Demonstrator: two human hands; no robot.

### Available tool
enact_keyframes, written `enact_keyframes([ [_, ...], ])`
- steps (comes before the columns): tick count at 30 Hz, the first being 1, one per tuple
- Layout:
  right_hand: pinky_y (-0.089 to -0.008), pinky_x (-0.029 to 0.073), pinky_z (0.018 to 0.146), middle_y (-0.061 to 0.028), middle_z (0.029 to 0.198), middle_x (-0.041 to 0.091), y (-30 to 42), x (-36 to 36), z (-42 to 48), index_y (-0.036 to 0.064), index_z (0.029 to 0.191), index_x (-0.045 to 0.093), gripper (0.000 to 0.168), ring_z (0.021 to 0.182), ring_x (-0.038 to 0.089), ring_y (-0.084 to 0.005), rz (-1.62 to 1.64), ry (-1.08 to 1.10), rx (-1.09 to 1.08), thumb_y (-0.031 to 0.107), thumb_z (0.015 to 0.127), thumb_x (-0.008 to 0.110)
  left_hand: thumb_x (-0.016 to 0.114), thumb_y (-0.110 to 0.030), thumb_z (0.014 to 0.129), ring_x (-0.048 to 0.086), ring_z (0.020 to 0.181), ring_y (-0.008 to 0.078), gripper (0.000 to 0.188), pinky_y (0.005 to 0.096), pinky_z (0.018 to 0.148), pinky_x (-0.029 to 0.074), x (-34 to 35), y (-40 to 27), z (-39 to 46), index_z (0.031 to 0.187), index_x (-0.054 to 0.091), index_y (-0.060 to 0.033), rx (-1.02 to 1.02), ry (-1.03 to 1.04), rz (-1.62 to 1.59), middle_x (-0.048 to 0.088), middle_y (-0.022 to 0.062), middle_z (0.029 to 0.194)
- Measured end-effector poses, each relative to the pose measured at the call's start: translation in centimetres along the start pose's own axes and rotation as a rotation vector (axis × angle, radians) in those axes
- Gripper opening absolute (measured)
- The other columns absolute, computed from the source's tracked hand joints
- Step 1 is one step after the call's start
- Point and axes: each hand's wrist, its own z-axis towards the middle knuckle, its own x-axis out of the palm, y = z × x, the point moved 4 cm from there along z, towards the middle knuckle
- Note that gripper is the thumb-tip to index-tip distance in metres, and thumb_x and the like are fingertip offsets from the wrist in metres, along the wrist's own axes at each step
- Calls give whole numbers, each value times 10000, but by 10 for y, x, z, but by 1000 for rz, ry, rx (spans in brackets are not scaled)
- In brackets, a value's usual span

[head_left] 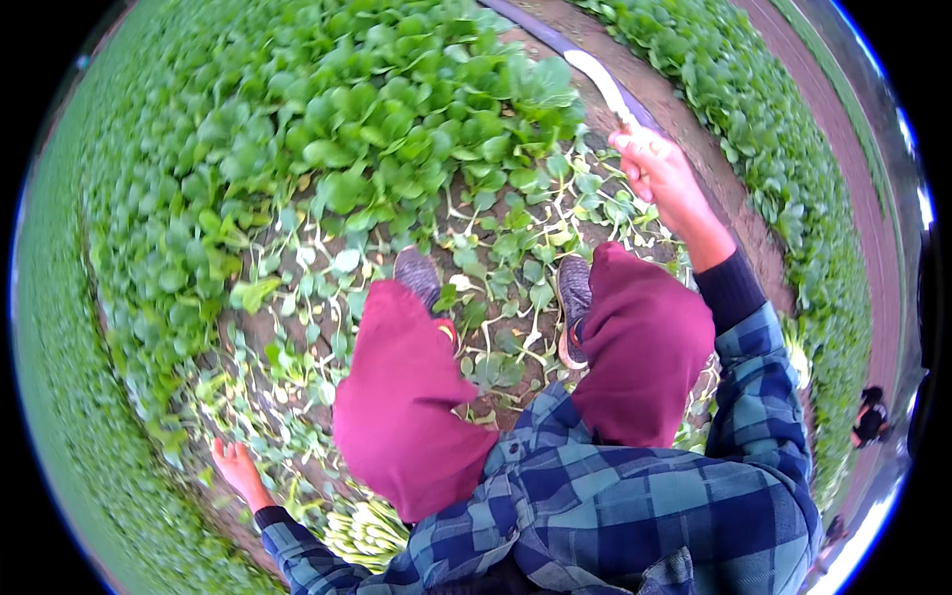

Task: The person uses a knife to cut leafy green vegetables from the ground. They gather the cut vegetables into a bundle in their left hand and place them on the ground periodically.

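My right hand (654, 167) is closed around the handle of a curved, pale-bladed knife or sickle (599, 78), held out at the upper right over a dark pipe or hose (532, 24). Its blade points away from me. At the lower left, my left hand (236, 467) is held out above cut leaves, fingers apart and holding nothing. Standing leafy greens (387, 111) grow thickly in front of my feet. Beside my left thigh lies a pile of cut greens (364, 532) with pale stems towards the camera.
Loose leaves and pale stalks (483, 297) litter the soil around my shoes (418, 277). Another row of greens (773, 141) runs along the right, past a strip of bare soil (732, 186). A person (870, 418) is far off at the right edge.
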Motion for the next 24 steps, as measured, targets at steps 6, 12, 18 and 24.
enact_keyframes([
  [6,-205,294,386,43,657,521,-147,-63,-14,69,1004,582,157,448,397,-37,279,-187,274,211,960,633,618,21,886,582,1192,236,549,355,970,498,137,-280,25,1412,478,-52,393,406,175,531,91,1397],
  [12,-228,317,389,19,643,531,-254,-63,10,58,1008,597,218,419,413,-54,452,-169,407,274,988,580,645,31,851,633,1086,231,489,335,856,557,310,-499,-38,1323,549,-57,800,808,412,598,104,1283],
  [18,-249,358,416,-12,646,563,-331,-47,64,36,1029,599,300,435,466,-87,478,-196,436,313,1012,485,674,-74,831,652,1080,281,437,363,917,539,520,-593,-216,1260,595,-96,1292,1130,474,607,103,1302],
  [24,-372,469,559,-44,651,619,-332,-41,117,48,905,583,425,554,605,-197,85,-126,360,446,1001,468,655,-90,816,656,1061,266,352,395,856,564,672,-581,-282,1166,623,-72,1590,1002,702,571,88,1345],
])
